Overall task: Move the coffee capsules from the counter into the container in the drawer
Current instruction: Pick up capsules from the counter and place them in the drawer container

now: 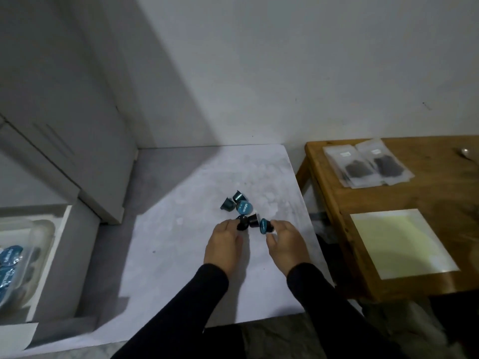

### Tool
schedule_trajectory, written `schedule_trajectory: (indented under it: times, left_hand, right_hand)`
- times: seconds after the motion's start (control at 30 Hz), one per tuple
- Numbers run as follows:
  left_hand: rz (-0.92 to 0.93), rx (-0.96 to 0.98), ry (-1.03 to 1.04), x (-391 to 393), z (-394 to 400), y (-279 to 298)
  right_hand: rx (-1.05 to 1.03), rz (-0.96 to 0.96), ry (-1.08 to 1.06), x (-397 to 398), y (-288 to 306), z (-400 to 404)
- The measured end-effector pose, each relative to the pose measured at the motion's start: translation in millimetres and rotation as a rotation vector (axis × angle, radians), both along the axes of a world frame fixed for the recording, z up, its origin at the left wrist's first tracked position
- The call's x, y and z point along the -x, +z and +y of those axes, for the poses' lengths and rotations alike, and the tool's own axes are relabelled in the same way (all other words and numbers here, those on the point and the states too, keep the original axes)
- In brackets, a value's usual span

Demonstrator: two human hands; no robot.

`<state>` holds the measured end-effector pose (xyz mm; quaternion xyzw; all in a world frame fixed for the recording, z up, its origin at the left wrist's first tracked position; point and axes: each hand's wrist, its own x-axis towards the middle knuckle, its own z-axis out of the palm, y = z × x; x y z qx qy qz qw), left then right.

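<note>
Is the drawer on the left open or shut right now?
Open. The drawer is pulled out beside the counter, showing a clear container with blue capsules inside.

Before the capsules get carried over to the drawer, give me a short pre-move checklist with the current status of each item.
1. Left hand grips a dark capsule: ok.
2. Right hand pinches a blue-lidded capsule: ok.
3. Drawer open: ok.
4. Container has room: cannot tell, partly out of frame.
5. Counter path to the drawer free: ok.
6. Loose capsules left to collect: not ok, several remain.
</note>
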<state>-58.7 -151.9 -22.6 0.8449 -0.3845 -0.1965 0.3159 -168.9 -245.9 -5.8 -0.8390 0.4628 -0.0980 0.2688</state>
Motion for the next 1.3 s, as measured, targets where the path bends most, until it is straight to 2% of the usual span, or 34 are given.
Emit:
schedule_trajectory:
  times: [0.17,0.57,0.7,0.97,1.3]
  left_hand:
    - [-0.047,0.062,0.0,-8.6,-19.1,-10.1]
    - [0.027,0.094,0.025,-19.9,-30.2,-28.9]
    - [0.124,0.128,0.099,-20.6,-26.7,-31.3]
    - [0.492,0.179,0.398,-22.4,-18.9,-23.3]
    - [0.473,0.082,0.449,-25.7,1.9,-22.7]
  right_hand:
    - [-0.031,0.019,0.056,-5.6,-10.7,-13.2]
    - [-0.037,-0.002,0.031,-12.7,-21.6,-18.0]
    - [-0.016,-0.009,-0.015,-18.9,-22.1,-19.4]
    - [-0.12,-0.031,-0.119,-34.1,-25.4,-19.2]
    - [-0.137,-0.005,-0.13,-20.9,-29.7,-1.4]
